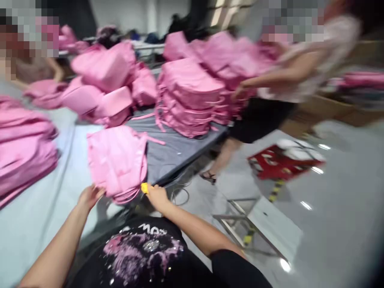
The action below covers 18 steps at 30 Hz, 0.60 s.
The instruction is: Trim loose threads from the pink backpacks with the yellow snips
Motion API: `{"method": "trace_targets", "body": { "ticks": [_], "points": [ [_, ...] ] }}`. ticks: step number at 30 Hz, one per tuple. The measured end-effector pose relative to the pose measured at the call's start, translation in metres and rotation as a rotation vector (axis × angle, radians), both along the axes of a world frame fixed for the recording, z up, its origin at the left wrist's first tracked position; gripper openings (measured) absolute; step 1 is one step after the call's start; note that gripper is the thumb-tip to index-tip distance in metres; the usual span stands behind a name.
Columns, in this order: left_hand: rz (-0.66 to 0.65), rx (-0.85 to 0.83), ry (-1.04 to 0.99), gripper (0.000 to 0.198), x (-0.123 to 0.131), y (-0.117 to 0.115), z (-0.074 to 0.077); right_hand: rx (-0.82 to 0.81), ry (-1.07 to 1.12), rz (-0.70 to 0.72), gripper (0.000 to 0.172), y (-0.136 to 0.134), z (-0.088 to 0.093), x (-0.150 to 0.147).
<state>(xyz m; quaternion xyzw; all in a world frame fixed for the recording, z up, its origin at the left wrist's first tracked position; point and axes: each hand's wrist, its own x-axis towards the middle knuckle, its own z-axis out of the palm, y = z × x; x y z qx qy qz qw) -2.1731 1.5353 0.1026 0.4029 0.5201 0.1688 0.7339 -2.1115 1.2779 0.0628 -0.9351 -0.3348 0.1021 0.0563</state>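
Observation:
A pink backpack (117, 160) lies flat at the table's near edge in front of me, with a strap trailing off its upper right side. At its lower left corner, my left hand (90, 197) has its fingers closed on the fabric. My right hand (158, 197) is wrapped around a small yellow object (145, 188) beside the backpack's lower right edge. Only the end of the yellow object shows, so its kind is unclear. The picture is blurred by motion.
Stacked pink backpacks (190, 96) stand on the grey table (171, 148), with more piled behind and at left (24, 148). One person stands at right, a hand (240, 91) at the stack; another is at far left. A metal-framed stool (274, 230) and red bag (273, 162) are on the floor.

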Motion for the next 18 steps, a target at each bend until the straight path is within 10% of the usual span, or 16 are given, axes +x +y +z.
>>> {"method": "trace_targets", "body": {
  "ticks": [5, 18],
  "points": [
    [0.241, -0.102, 0.017, 0.022, -0.05, 0.017, -0.038, -0.225, -0.062, 0.104, 0.051, 0.003, -0.018, 0.007],
    [0.263, -0.41, -0.221, 0.019, 0.04, 0.037, -0.065, -0.368, -0.067, 0.299, 0.061, 0.037, -0.024, 0.085]
  ]
}}
